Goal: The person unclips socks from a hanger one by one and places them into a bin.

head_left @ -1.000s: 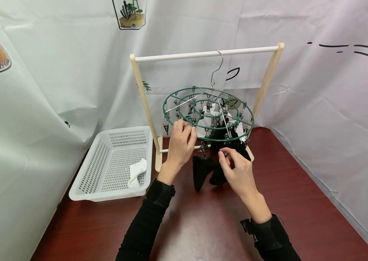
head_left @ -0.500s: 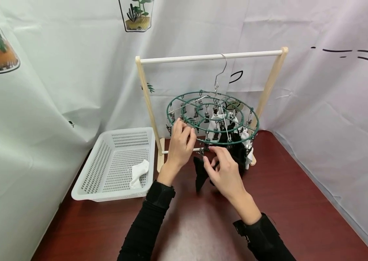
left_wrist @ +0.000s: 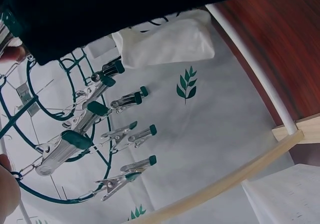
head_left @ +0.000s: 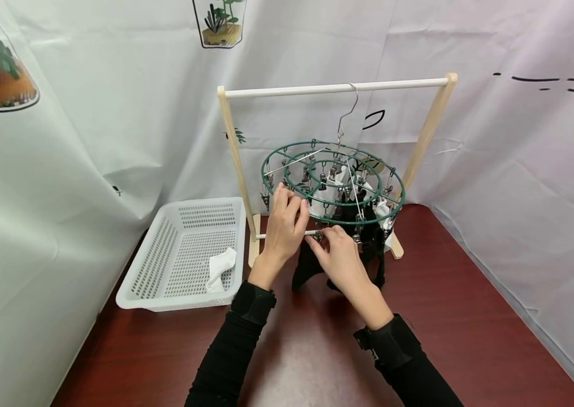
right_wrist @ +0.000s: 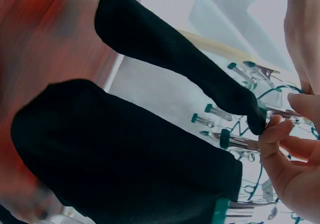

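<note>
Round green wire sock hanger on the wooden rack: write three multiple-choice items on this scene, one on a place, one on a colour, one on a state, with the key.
1. Where does the small white sock lie?
A. in the white perforated plastic basket
B. on the table
C. on the rail

2. What colour is the sock at the right hand?
A. white
B. black
C. green

3. What is the left hand doing?
A. lying flat on the table
B. reaching into the basket
C. holding the round green wire sock hanger

Key: A, it lies inside the basket; B, dark fabric hangs below the fingers; C, its fingers reach the outer ring.
</note>
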`<state>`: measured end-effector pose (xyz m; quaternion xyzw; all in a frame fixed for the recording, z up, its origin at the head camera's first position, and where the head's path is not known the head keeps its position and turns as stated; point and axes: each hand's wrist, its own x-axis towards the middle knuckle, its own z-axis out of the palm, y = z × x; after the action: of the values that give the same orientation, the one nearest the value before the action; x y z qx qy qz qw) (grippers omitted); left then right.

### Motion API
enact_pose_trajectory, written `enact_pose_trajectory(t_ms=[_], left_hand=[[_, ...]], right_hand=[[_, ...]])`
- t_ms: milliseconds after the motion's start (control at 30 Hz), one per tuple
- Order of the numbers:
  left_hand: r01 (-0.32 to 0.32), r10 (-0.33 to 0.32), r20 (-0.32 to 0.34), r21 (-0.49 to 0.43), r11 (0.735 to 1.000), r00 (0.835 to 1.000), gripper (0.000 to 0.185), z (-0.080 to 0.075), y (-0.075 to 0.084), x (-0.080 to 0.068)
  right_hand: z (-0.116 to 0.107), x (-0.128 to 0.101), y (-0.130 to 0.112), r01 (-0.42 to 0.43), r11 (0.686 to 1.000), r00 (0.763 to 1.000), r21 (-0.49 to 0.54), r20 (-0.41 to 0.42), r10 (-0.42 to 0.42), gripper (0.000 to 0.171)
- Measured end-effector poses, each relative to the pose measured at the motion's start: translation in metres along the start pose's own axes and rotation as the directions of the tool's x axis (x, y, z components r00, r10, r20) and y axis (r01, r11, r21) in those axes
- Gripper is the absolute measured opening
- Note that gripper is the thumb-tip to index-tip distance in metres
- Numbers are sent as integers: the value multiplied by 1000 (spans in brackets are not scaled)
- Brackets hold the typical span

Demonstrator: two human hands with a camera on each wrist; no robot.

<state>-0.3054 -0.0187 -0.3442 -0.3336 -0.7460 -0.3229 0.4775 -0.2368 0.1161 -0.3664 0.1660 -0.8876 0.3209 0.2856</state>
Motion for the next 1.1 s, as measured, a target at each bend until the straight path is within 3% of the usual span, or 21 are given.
enact_pose_trajectory(t_ms=[433, 533, 633, 733, 800, 867, 967, 1033, 1100], left_hand=[[-35, 34, 36, 39, 999, 999, 21, -2, 0, -8], [-69, 70, -42, 24, 997, 997, 20, -3, 4, -16], [-98, 92, -184, -22, 995, 979, 26, -3, 12, -30], [-56, 20, -308, -109, 993, 951, 28, -2, 22, -49], [14, -74, -316, -188, 982, 946, 27, 0, 24, -63], [114, -185, -262, -263, 958, 947, 28, 1, 24, -76], [294, -337, -64, -351, 889, 939, 34, 0, 18, -91], [419, -408, 108, -356, 835, 906, 39, -1, 14, -99], [517, -446, 272, -319, 795, 853, 42, -3, 11, -106]], right_hand=[[0, -2, 5, 86, 996, 996, 38, -26, -85, 19], [0, -2, 6, 78, 997, 997, 22, -17, -78, 20], [0, -2, 8, 62, 998, 998, 2, -8, -62, 20], [0, -2, 10, 53, 999, 999, -5, -6, -54, 19], [0, -2, 11, 52, 999, 999, 2, -9, -52, 17], [-1, -2, 12, 49, 999, 999, 11, -10, -49, 15], [-2, -1, 13, 41, 999, 999, 22, -4, -41, 13], [-2, -1, 14, 32, 999, 999, 25, 7, -32, 14], [-1, -1, 15, 18, 999, 999, 28, 26, -19, 16]])
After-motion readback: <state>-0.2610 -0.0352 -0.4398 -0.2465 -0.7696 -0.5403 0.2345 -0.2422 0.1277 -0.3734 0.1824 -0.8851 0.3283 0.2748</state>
